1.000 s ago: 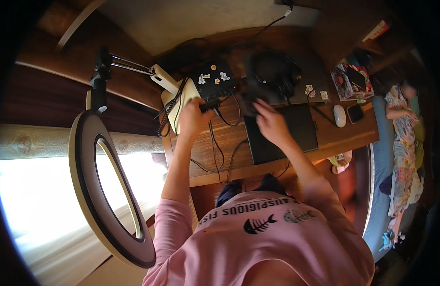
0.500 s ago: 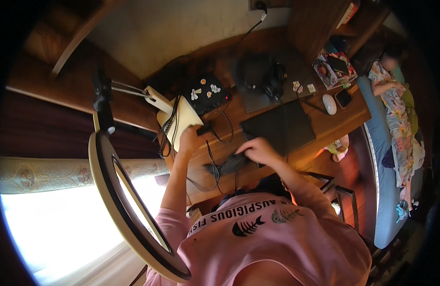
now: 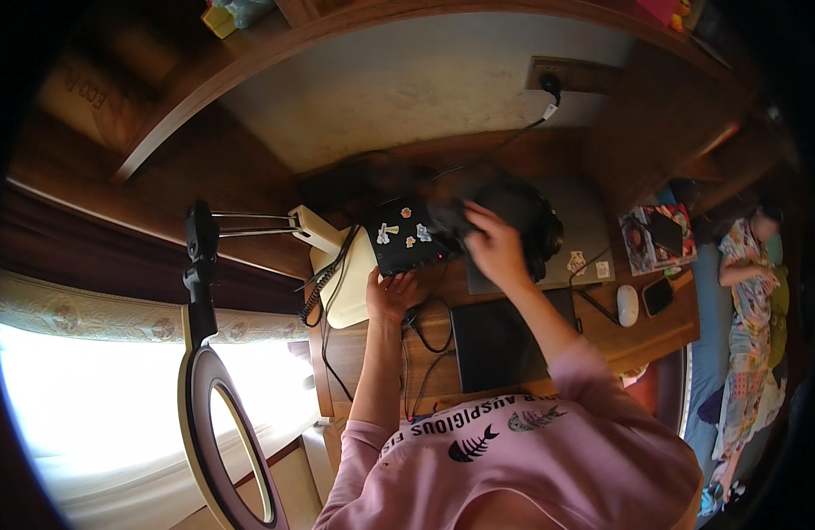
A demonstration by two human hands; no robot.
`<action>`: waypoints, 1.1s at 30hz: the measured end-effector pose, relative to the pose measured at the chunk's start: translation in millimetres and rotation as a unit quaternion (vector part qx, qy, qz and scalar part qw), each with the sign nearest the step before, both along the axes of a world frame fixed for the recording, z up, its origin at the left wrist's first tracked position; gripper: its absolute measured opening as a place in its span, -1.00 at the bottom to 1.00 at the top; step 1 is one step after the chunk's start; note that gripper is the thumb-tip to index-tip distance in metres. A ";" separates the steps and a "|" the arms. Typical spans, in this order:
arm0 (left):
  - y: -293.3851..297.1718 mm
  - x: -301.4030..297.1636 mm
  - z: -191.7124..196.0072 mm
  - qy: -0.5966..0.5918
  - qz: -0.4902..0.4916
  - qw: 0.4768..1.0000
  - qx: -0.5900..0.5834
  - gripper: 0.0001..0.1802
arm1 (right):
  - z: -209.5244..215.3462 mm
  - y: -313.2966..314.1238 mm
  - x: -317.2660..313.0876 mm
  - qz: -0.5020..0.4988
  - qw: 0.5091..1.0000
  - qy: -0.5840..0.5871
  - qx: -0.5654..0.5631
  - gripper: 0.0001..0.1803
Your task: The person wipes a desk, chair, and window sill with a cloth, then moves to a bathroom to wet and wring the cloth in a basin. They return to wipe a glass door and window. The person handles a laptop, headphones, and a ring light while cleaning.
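Observation:
A black box with several small stickers (image 3: 407,231) and a small red light sits on the desk against the cream lamp base (image 3: 344,305). At its front edge is my left hand (image 3: 392,296), fingers apart and touching or very near the edge. My right hand (image 3: 496,247) grips a dark cloth (image 3: 450,216), smeared by motion, at the box's far right corner. Just right of that hand lie black headphones (image 3: 542,234) on a dark grey laptop (image 3: 593,225), partly hidden by the hand and cloth. A flat black tablet-like slab (image 3: 505,340) lies below my right forearm.
Loose black cables (image 3: 425,336) cross the desk near my left forearm. A white mouse (image 3: 627,305), a phone (image 3: 658,298) and a colourful box (image 3: 659,238) stand at the right. A ring lamp (image 3: 218,433) rises at the left. A person (image 3: 747,283) lies on a bed beyond.
My right hand has carried the dark cloth from the desk's front edge up to the black box. My left hand has moved from the lamp base to the box's front edge. The view has shifted.

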State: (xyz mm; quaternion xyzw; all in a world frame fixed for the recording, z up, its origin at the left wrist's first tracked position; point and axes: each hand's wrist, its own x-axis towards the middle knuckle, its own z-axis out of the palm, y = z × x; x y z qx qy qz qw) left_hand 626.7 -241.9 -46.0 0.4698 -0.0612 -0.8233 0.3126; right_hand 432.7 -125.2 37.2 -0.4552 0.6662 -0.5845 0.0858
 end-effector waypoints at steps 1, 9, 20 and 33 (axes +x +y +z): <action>2.3 -1.6 2.1 0.008 0.024 1.000 0.018 -0.03 | -9.9 -31.4 3.6 0.022 0.991 0.063 0.115 -0.52; 4.2 4.6 21.0 0.093 0.021 0.995 0.042 0.19 | -80.6 -123.0 57.2 0.085 0.891 0.311 0.318 -0.40; 12.6 26.2 19.9 0.199 -0.032 0.977 -0.066 -0.20 | -33.6 -56.3 85.9 0.317 0.908 -0.124 0.242 -0.62; -18.9 18.1 39.6 -0.235 -0.131 0.917 -0.293 -0.66 | -70.3 -113.2 -0.1 0.009 0.910 -0.086 0.405 -0.32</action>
